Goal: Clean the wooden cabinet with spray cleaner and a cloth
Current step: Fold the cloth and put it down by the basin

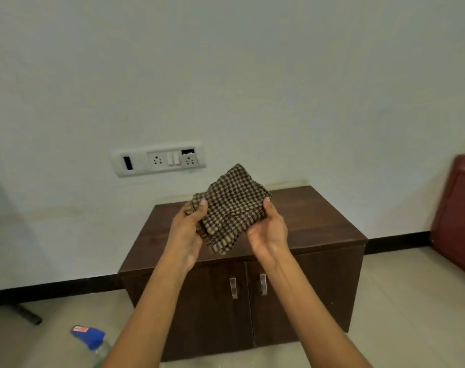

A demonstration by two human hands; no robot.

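Observation:
A low dark wooden cabinet (319, 224) with two doors and metal handles stands against the white wall. Above its top I hold a folded brown-and-tan checked cloth (234, 205) in both hands. My left hand (188, 229) grips the cloth's left edge, thumb on top. My right hand (268, 229) holds its right side, palm turned up. A spray bottle (92, 338) with a blue trigger head stands on the floor at the lower left, partly hidden by my left forearm.
A switch and socket panel (158, 159) is on the wall behind the cabinet. A dark red piece of furniture (457, 213) stands at the right edge. A black leg (24, 312) rests on the tiled floor at the left.

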